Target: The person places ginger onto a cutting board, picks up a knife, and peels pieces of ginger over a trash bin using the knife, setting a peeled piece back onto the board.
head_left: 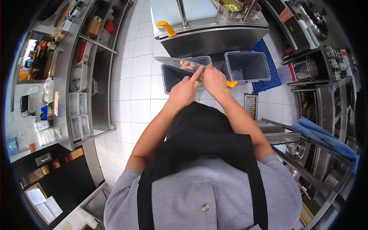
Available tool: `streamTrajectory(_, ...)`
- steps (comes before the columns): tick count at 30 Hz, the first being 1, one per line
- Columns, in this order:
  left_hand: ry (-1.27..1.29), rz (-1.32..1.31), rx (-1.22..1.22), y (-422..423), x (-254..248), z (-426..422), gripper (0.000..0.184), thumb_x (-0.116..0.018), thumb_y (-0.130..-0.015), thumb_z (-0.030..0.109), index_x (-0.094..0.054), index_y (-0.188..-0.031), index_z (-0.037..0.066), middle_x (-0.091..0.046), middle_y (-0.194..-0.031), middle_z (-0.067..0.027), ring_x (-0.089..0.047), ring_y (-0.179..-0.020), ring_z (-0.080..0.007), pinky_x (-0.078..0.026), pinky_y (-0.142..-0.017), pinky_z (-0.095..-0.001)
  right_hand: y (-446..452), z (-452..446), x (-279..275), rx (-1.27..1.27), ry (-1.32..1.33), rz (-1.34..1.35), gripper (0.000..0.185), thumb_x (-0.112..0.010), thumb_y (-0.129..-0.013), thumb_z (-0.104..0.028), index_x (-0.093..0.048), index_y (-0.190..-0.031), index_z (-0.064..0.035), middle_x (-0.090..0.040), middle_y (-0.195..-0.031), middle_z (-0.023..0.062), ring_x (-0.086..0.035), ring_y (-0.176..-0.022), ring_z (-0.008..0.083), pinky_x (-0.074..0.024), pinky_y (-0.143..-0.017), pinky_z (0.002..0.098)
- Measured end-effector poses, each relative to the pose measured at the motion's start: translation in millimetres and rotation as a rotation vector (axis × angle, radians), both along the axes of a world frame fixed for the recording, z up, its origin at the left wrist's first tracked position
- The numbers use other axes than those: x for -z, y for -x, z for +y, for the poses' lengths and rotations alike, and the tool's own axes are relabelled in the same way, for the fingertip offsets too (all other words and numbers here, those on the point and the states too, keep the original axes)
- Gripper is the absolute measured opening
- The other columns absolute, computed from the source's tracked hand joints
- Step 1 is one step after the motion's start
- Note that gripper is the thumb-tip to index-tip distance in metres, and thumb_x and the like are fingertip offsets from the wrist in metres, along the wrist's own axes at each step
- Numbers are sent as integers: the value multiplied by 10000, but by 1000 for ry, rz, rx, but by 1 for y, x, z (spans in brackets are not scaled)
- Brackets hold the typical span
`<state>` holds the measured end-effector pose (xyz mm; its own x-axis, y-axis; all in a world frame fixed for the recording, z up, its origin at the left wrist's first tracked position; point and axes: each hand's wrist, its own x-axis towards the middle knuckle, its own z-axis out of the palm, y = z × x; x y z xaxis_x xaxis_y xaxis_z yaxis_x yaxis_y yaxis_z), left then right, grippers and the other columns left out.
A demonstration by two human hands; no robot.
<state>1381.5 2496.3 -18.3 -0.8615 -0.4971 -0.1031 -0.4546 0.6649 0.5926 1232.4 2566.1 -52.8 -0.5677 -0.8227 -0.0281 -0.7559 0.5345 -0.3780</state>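
My right hand is closed around the orange handle of a large knife, and the handle's end sticks out to the right. Its wide blade points left, with several light-brown food pieces lying on it. My left hand is beside the blade, index finger stretched toward the pieces and touching or nearly touching the metal. The other left fingers are curled, with something small and pale under them that I cannot make out. Both hands are above a grey bin, whose inside is partly hidden by the knife and hands.
A second grey bin stands to the right, by a blue mat. Ahead is a steel counter with a white cutting board, another orange handle and a bowl of green pieces. Shelves line the left.
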Motion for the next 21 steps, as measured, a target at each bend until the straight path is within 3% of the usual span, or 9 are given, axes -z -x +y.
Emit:
streamTrajectory(4,150,-187,30,9,20,-17,932,-591,-826,2,-206,-1585,381,-592,-932,-204,-675,-850,-395,-550,-746,-507,-1,3,-3,18,-27,45,184,-604,-844,-79,-591,-984,38,-703,-936,241,-719,-880,388,-590,-774,454)
streamTrajectory(9,142,-169,50,7,38,-31,937,-573,-853,11,-151,-1589,409,-601,-952,-221,-680,-854,-409,-559,-751,-506,0,17,0,57,-79,135,178,-605,-840,-77,-590,-979,34,-701,-932,232,-719,-875,369,-590,-772,443)
streamTrajectory(14,50,-218,-2,6,66,-62,1012,-643,-805,38,-107,-1596,374,-641,-1073,-271,-669,-962,-439,-538,-850,-511,0,57,-12,177,-168,103,183,-613,-849,-96,-593,-979,32,-699,-939,242,-716,-887,383,-586,-780,458)
streamTrajectory(15,65,-231,10,6,69,-68,1011,-641,-808,48,-78,-1608,302,-659,-1022,-280,-662,-974,-452,-531,-862,-513,-2,70,-18,215,-205,78,191,-619,-859,-113,-593,-980,32,-698,-942,248,-715,-893,392,-583,-783,466)
streamTrajectory(16,64,-228,25,7,75,-78,1011,-641,-808,48,-78,-1608,302,-659,-1022,-280,-662,-974,-452,-531,-862,-513,-5,82,-26,229,-207,79,191,-619,-859,-113,-593,-980,32,-698,-942,248,-715,-893,392,-583,-783,466)
streamTrajectory(18,-102,-268,-56,7,100,-102,1020,-664,-804,70,-54,-1613,188,-669,-936,-271,-665,-963,-455,-532,-855,-500,-15,107,-42,366,-322,16,251,-644,-877,-167,-591,-1001,44,-699,-962,269,-712,-896,411,-578,-793,481)
streamTrajectory(19,-146,-111,-59,-1,140,-120,972,-683,-853,156,-71,-1604,88,-683,-853,-199,-695,-870,-368,-555,-778,-456,-21,117,-48,380,-328,8,251,-644,-877,-167,-591,-1001,44,-699,-962,269,-712,-896,411,-578,-793,481)
streamTrajectory(20,-823,-141,-205,-3,124,-125,912,-687,-904,265,-130,-1603,82,-678,-866,-132,-674,-784,-262,-557,-732,-386,-28,127,-52,467,-345,-19,296,-660,-880,-201,-592,-1018,51,-700,-975,278,-711,-896,418,-576,-798,489)
streamTrajectory(21,-1241,-107,-230,-4,139,-145,915,-672,-929,308,-95,-1608,100,-672,-885,-113,-654,-763,-223,-555,-718,-359,-37,136,-54,557,-363,-47,341,-676,-883,-236,-593,-1035,57,-701,-989,287,-710,-897,426,-574,-803,496)
